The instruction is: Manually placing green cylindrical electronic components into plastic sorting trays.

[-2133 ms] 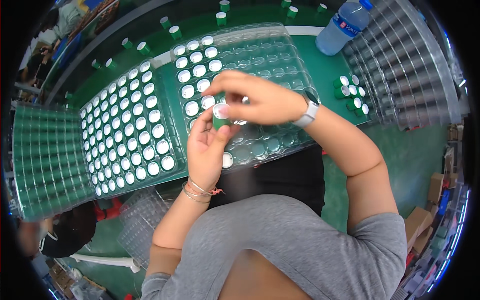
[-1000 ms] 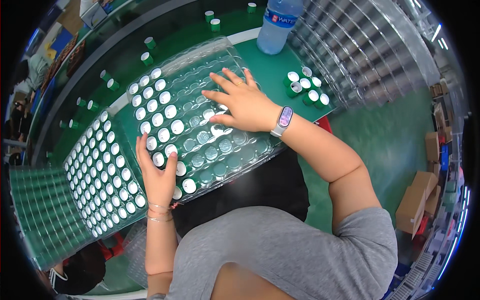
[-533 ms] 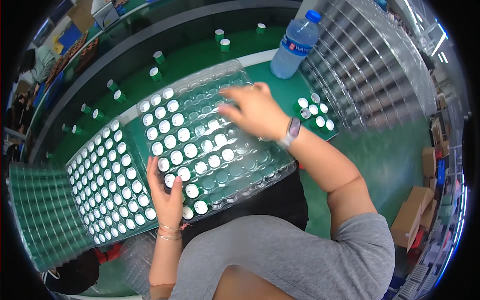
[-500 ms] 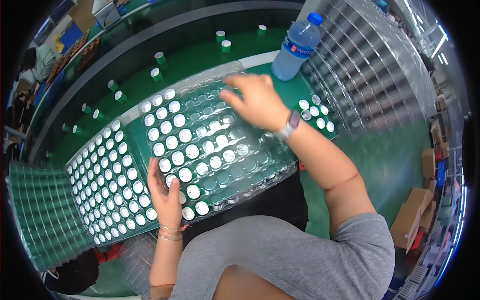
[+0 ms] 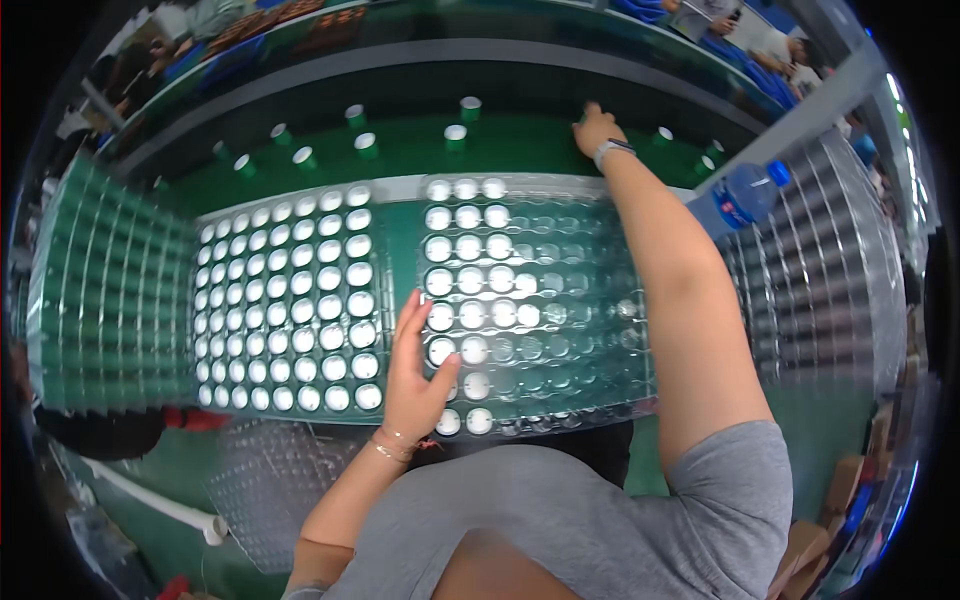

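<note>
The left hand [image 5: 416, 386] rests at the left edge of the partly filled clear tray [image 5: 590, 245], its grip spread, with the thumb apart from the fingers and over the cells. This tray lies on the green tabletop [image 5: 403, 250] in front of the person, with white-topped cylinders [image 5: 470, 248] seated in its left columns, and stands just right of the filled tray [image 5: 379, 330]. The right hand [image 5: 599, 133] is extended over the green strip [image 5: 530, 145] beyond the tabletop, near scattered green cylinders [image 5: 456, 138]; whether its grip pinches anything cannot be determined.
</note>
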Tool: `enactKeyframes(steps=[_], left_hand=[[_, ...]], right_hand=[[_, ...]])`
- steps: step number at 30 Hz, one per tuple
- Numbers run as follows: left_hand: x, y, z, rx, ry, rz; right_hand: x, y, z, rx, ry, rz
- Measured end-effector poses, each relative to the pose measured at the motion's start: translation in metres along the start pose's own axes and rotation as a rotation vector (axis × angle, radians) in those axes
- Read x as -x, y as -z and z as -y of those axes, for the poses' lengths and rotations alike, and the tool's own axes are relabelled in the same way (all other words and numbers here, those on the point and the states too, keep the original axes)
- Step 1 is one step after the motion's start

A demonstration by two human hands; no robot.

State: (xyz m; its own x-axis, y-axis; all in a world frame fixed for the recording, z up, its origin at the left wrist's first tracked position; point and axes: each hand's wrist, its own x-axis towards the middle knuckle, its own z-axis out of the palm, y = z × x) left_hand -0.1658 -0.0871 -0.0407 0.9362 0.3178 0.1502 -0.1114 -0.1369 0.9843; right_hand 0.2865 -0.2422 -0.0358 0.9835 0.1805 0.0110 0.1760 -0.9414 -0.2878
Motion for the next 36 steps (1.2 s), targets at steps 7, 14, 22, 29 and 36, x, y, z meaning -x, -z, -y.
enactKeyframes(steps=[7,14,22,29,36], left_hand=[[-0.001,-0.002,-0.006,-0.179,-0.032,0.026],[-0.018,-0.013,-0.043,-0.633,-0.226,0.030],[-0.028,-0.045,-0.050,0.262,0.062,0.207],[-0.023,-0.039,-0.040,0.365,0.163,0.121],[-0.029,-0.034,-0.034,0.372,0.148,0.179]], right_hand=[[0.064,0.033,0.029,-0.657,0.465,-0.044],[0.282,0.083,0.037,-1.096,0.383,0.571],[0.332,0.066,0.019,-1.209,0.437,0.756],[0.320,0.056,0.007,-1.008,0.388,0.511],[0.310,0.057,-0.001,-1.348,0.424,0.658]])
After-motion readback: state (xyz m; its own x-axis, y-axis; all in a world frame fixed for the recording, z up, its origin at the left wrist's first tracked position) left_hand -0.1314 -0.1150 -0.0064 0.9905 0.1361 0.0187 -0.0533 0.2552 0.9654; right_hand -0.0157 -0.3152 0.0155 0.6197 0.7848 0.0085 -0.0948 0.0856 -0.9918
